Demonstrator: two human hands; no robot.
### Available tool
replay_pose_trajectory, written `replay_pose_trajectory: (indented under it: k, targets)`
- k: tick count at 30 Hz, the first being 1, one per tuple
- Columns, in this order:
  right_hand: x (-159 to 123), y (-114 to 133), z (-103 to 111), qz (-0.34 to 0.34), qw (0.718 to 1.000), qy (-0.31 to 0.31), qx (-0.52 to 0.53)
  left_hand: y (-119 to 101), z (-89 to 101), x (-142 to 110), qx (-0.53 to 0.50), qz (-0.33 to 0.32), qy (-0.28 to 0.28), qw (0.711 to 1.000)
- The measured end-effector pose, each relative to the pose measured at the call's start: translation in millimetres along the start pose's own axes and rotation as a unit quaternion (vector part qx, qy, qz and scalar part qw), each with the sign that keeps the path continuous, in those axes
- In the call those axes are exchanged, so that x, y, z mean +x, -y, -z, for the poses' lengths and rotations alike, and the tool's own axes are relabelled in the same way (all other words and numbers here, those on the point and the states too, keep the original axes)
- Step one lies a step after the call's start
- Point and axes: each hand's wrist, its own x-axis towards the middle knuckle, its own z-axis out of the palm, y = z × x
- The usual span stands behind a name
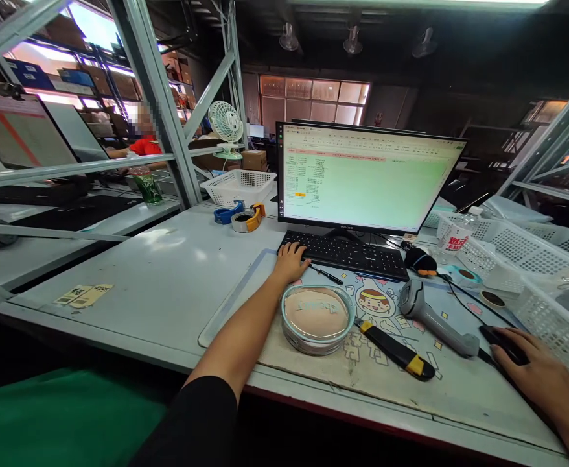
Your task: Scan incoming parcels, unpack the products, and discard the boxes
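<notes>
My left hand (291, 263) rests with its fingers apart on the left end of the black keyboard (347, 253). At the right of the desk, my right hand (540, 373) is curved over a black computer mouse (505, 345). A round clear case (318, 319) with a teal rim and a beige inside sits beside my left forearm. To its right lie a black and yellow utility knife (396, 350) and a grey barcode scanner (437, 321). A dark pen (327, 275) lies just below the keyboard. The monitor (362, 178) behind shows a spreadsheet on a green background.
Tape dispensers (246, 219) and a white basket (240, 187) stand at the back left, near a small fan (225, 123). More white baskets (532, 259) and a bottle (459, 232) line the right side. A person in red (144, 146) is beyond the metal frame.
</notes>
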Motion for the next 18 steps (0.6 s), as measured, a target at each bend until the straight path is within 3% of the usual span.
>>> replay_pose_trajectory:
  k: [18]
  targets:
    - [3.6,4.0,-3.9,-0.008,0.999,-0.005,0.043,-1.6,2.4,-1.8,0.009,0.003,-0.004,1.000]
